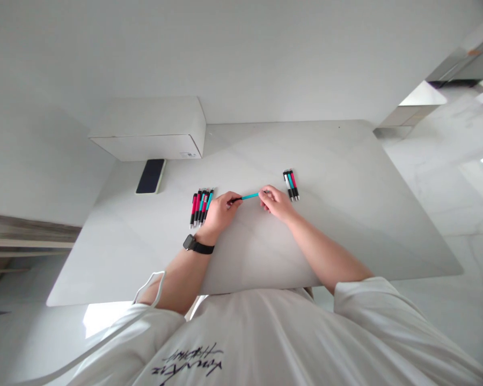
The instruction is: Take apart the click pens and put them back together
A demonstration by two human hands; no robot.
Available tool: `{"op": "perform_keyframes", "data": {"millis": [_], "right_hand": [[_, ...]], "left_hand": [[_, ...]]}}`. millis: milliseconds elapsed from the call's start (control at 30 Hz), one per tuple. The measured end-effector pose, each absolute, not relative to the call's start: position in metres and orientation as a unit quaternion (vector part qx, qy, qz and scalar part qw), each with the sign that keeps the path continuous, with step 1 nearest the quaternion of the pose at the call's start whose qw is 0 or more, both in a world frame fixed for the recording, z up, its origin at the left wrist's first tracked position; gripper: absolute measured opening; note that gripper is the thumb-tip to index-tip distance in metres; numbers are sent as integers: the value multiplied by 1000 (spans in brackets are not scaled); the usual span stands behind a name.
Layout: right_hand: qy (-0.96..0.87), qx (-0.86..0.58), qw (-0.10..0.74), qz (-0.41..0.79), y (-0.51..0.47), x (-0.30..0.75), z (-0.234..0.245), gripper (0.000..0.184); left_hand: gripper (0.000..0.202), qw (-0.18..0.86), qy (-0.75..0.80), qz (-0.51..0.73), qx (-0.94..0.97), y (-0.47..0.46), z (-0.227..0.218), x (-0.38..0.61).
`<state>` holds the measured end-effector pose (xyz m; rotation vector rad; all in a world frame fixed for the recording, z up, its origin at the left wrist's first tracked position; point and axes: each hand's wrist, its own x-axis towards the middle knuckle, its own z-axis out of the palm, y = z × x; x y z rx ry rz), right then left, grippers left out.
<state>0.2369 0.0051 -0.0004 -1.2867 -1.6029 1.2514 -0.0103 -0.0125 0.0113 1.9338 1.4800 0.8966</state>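
A teal pen with a dark grip is stretched between my two hands, above the middle of the table. My left hand is closed on its dark end. The fingers of my right hand pinch the other end, hiding its tip. Close by my left hand lies a row of several pens in red, teal and black, partly covered by that hand. Just beyond my right hand is a smaller group of pens with white, teal and red barrels, lying side by side.
The pens lie on a pale marble-like table against a wall. A white box stands at the back left, with a dark-screened phone in front of it. A white cable runs near my left arm.
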Motion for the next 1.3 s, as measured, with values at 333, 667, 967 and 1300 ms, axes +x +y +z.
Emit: {"op": "perform_keyframes", "data": {"millis": [333, 667, 967, 1300], "right_hand": [[-736, -489, 331, 330, 4, 255, 12, 32], [-719, -506, 340, 333, 4, 251, 10, 32], [-701, -502, 356, 360, 4, 249, 9, 39], [-693, -513, 365, 351, 5, 246, 5, 40]], "left_hand": [[18, 242, 527, 317, 751, -12, 9, -10], [18, 226, 520, 319, 759, -14, 12, -10], [16, 227, 519, 315, 762, -15, 17, -9], [17, 221, 513, 314, 768, -14, 17, -12]]}}
